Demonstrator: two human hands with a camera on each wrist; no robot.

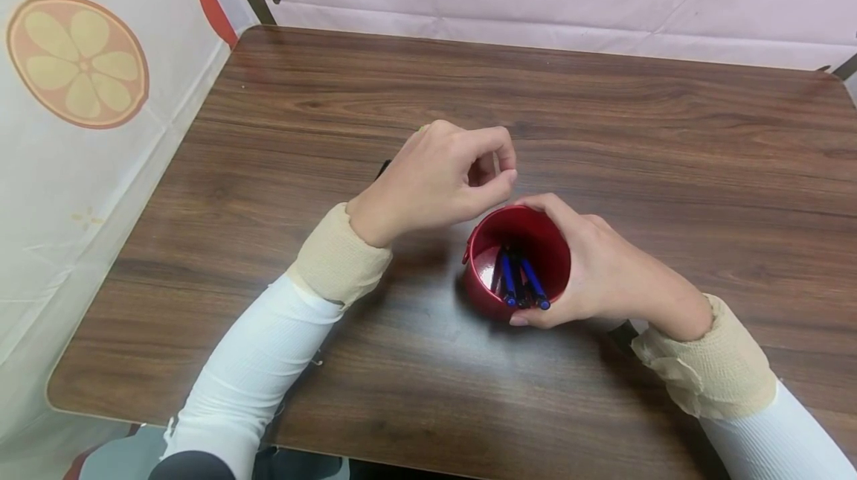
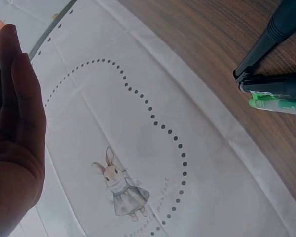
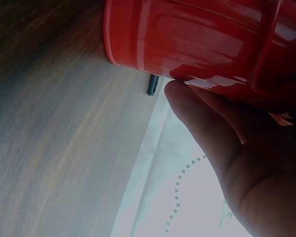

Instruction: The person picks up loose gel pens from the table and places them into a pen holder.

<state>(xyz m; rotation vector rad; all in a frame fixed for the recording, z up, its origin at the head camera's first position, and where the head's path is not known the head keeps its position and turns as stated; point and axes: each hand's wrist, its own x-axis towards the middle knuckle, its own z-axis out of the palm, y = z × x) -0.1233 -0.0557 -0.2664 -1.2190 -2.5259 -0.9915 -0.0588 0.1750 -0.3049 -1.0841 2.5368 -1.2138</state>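
Observation:
My right hand grips a small red bucket round its far and right sides, thumb near the front. Inside the bucket lie blue pens and dark pens, their ends toward me. My left hand hovers just beyond and left of the bucket. Its thumb and forefinger are bent toward each other, and nothing shows between them. In the left wrist view, several black pens and a green pen lie on the table; in the head view the left hand hides most of them.
The brown wood-grain table has rounded corners. White printed cloth hangs beyond its far edge and along the left. A dark pen-like end shows past the bucket in the right wrist view. Part of a grey seat is at bottom left.

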